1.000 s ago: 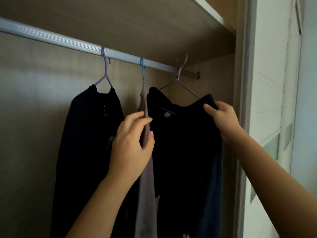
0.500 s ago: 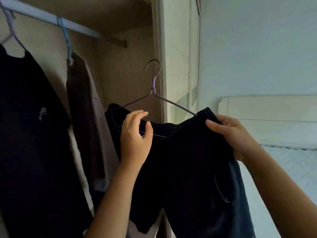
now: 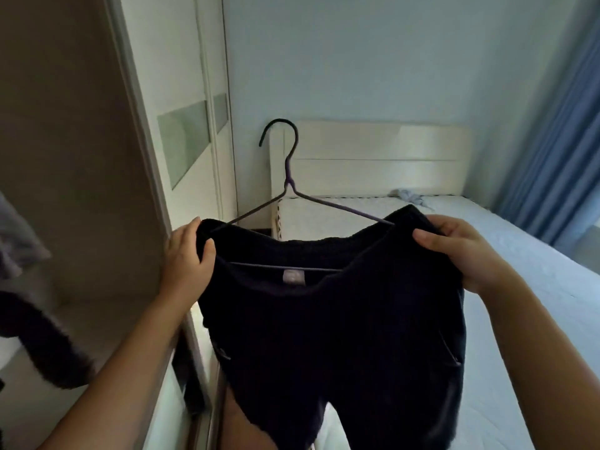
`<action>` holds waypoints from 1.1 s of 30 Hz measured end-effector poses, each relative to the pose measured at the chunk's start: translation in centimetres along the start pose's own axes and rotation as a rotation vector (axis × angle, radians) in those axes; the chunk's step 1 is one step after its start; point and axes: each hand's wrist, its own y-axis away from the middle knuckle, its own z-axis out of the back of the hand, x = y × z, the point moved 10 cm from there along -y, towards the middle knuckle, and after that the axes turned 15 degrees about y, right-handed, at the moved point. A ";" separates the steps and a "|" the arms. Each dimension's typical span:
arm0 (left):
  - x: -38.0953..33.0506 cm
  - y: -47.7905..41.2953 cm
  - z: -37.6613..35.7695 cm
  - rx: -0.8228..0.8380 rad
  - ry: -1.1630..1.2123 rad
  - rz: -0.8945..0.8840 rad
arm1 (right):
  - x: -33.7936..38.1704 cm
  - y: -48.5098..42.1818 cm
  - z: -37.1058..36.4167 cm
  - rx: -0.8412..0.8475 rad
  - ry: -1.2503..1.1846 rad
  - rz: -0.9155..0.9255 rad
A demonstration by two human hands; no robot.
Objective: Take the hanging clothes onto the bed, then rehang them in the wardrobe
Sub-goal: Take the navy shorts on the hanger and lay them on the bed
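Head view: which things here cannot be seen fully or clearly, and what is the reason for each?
Head view only:
Black garment: bottom edge cuts it off, so shorts or trousers cannot be told.
Label: too small to read.
Purple hanger: both ends hidden inside the garment.
Pale cloth on the bed: too small to identify.
Clothes at the left edge: blurred and cut off.
Left hand, right hand: fingertips hidden behind the fabric.

body: two arms in view | forearms: bare to the frame edge | left hand: bare | right hand: bare, short thumbnail
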 end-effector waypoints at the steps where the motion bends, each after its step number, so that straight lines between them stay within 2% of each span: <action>1: 0.3 0.2 -1.2 0.037 0.038 0.037 | -0.4 0.7 0.9 -0.012 0.009 -0.014; 4: 0.4 0.7 -4.2 0.138 0.143 0.097 | -1.2 2.7 3.3 -0.054 0.026 -0.046; 8: 0.7 0.7 -8.1 0.326 0.145 0.113 | -2.5 4.6 6.0 -0.109 0.042 -0.086; 12: 0.8 1.4 -10.7 0.416 0.126 0.151 | -3.8 6.5 7.3 -0.122 0.071 -0.133; 20: 0.3 6.3 -10.1 0.409 0.146 0.141 | -8.6 10.9 9.1 -0.277 0.432 -0.319; 29: -0.3 15.7 -10.6 0.445 0.057 0.127 | -16.9 23.0 7.7 -0.458 0.589 -0.622; 33: -1.5 21.7 -12.7 0.532 0.017 0.119 | -18.5 30.3 7.8 -0.496 0.646 -0.744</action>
